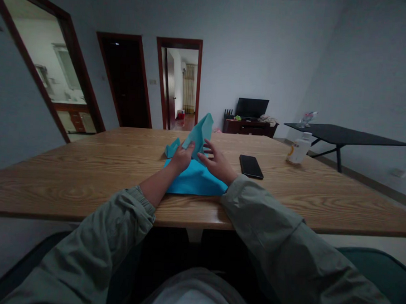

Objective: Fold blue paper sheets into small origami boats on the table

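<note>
A turquoise cloth (195, 179) lies on the wooden table (85, 186), with one folded part rising to a peak (200, 134) and a small corner (172, 147) sticking up on the far left. My left hand (181, 159) grips the raised fold between its fingertips. My right hand (218, 162) stands on the other side of the peak, fingers spread, resting on the cloth's edge and holding nothing. The cloth's folds are partly hidden behind my hands.
A black phone (251, 167) lies to the right of the cloth, and a white bottle (299, 149) stands on its side near the far right. Beyond the table are a black side table (347, 134), a dark cabinet (250, 127) with a monitor (252, 108), and doorways.
</note>
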`<state>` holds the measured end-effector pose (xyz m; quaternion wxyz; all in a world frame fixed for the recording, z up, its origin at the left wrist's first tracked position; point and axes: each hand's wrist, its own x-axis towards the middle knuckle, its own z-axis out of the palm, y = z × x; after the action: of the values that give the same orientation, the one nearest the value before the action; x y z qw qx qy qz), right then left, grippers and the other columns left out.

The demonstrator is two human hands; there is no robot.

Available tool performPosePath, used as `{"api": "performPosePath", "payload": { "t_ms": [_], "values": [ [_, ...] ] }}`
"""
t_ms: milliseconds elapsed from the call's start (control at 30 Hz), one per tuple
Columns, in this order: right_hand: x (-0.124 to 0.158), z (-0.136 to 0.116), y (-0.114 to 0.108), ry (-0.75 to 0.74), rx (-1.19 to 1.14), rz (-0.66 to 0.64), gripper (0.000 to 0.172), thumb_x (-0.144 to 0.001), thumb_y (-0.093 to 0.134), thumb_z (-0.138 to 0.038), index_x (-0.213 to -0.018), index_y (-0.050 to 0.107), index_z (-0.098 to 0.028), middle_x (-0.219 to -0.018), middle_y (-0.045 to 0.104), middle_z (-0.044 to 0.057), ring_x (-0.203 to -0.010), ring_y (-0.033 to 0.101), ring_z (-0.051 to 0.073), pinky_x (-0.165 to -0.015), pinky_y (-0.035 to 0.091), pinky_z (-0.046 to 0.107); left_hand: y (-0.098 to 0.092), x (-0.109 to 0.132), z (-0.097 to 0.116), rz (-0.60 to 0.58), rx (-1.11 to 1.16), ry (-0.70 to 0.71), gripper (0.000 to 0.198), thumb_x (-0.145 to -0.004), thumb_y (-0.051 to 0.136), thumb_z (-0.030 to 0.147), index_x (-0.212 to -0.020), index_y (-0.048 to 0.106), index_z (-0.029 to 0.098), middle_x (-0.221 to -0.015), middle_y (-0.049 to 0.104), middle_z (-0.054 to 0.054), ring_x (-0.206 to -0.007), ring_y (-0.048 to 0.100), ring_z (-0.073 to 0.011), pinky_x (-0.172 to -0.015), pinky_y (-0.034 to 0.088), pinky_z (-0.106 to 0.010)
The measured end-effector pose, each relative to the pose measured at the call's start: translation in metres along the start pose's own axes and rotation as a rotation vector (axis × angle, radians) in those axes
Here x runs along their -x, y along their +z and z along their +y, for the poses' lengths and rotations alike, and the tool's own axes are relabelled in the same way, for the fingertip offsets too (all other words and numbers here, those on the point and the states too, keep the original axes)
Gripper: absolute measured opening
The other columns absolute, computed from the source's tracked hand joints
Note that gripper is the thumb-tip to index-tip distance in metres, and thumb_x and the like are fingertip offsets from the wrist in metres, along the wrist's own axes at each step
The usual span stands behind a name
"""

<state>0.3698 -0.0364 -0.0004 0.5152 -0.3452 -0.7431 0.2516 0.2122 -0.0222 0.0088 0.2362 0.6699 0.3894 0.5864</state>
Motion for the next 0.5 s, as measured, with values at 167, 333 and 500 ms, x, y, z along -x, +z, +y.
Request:
{"api": "performPosePath", "payload": {
  "t_ms": [167,333,500],
  "values": [
    [-0.003,0.006,0.0,-0.027,0.114,0.135,0.067,-0.081,0.065,-0.042,-0.14,0.045,-0.019,-0.122,0.06,0.014,-0.102,0.062,0.025,-0.078,0.056,0.038,0.004,0.001,-0.003,-0.065,0.082,-0.003,0.031,-0.09,0.05,0.043,-0.095,0.069,0.019,-0.092,0.073,-0.009,-0.103,0.065,-0.0272,-0.098,0.048,-0.043],
    [-0.004,0.004,-0.002,0.004,0.143,0.162,0.057,-0.084,0.062,-0.038,-0.135,0.05,-0.016,-0.114,0.065,0.013,-0.093,0.065,0.022,-0.071,0.056,0.034,0.009,0.001,-0.01,-0.159,0.217,-0.004,0.031,-0.09,0.049,0.044,-0.095,0.067,0.018,-0.09,0.073,-0.008,-0.1,0.066,-0.0245,-0.092,0.053,-0.041],
    [-0.003,-0.002,-0.003,0.008,0.192,0.191,0.046,-0.082,0.061,-0.031,-0.125,0.059,-0.015,-0.107,0.068,0.012,-0.088,0.067,0.021,-0.074,0.054,0.033,0.014,0.005,-0.014,-0.161,0.169,0.049,0.03,-0.086,0.058,0.043,-0.097,0.067,0.017,-0.08,0.071,-0.007,-0.095,0.067,-0.0248,-0.089,0.055,-0.038]
  ]
}}
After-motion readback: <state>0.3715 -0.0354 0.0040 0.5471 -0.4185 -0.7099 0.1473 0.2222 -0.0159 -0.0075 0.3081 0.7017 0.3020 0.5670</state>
